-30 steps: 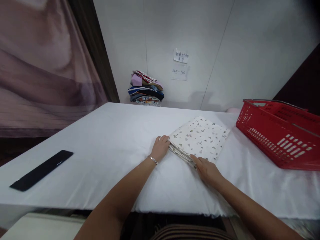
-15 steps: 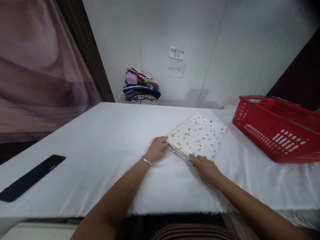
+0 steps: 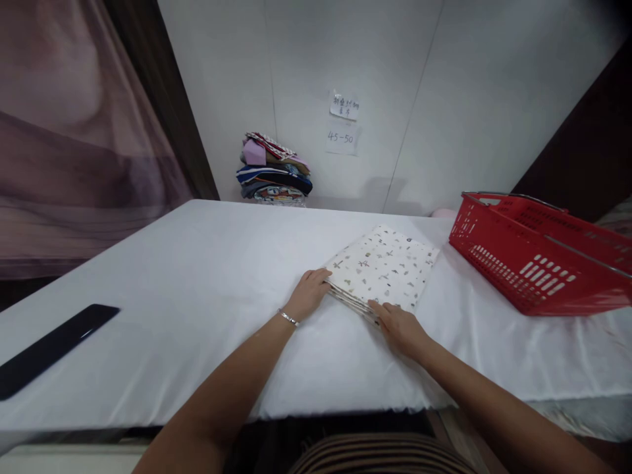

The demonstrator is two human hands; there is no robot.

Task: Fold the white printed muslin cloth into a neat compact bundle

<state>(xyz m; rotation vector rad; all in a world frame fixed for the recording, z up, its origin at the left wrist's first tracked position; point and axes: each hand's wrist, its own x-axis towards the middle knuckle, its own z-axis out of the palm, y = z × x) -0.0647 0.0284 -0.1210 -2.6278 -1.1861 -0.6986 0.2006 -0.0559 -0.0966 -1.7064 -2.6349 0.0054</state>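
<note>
A folded white cloth [image 3: 385,264] with small scattered prints lies at an angle on the white-covered table, its stacked layers showing along the near edge. My left hand [image 3: 312,289], with a bracelet at the wrist, grips its left corner, fingertips on top. At the near right corner, my right hand [image 3: 401,328] is closed on the layered edge, thumb and fingers over it. The undersides of both hands are hidden.
To the right stands a red plastic basket [image 3: 538,263] with metal handles. A dark flat strip [image 3: 59,349] lies on the table [image 3: 197,276] at left. Behind the far edge is a stack of folded fabrics [image 3: 274,171]; paper notes [image 3: 342,137] are on the wall.
The whole view has shifted slightly, so the scene sits a little further left. Both hands keep their places on the cloth, which looks unchanged.
</note>
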